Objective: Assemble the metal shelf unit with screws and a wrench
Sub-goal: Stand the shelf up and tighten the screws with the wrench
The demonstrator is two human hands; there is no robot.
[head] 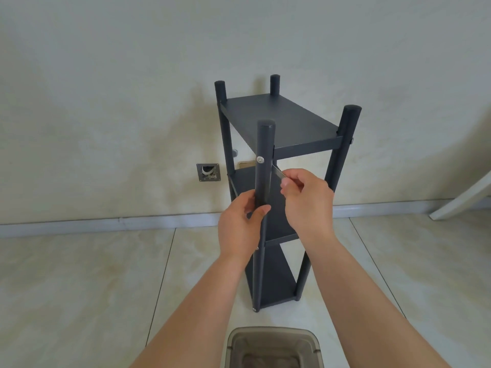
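Observation:
A dark grey metal shelf unit (281,118) stands upright on the floor, with three shelves between four round posts. My left hand (240,224) grips the near front post (263,176) around its middle. My right hand (308,197) pinches a thin flat silver wrench (278,172), whose far end reaches behind that post just under the top shelf. A silver screw head (259,159) shows on the front of the post at top-shelf level. Another screw sits at the post's foot (255,309).
A grey plastic bin (273,346) stands on the tiled floor right below me. A metal wall outlet plate (208,172) sits left of the shelf, low on the wall. A white slanted board (462,197) leans at the far right.

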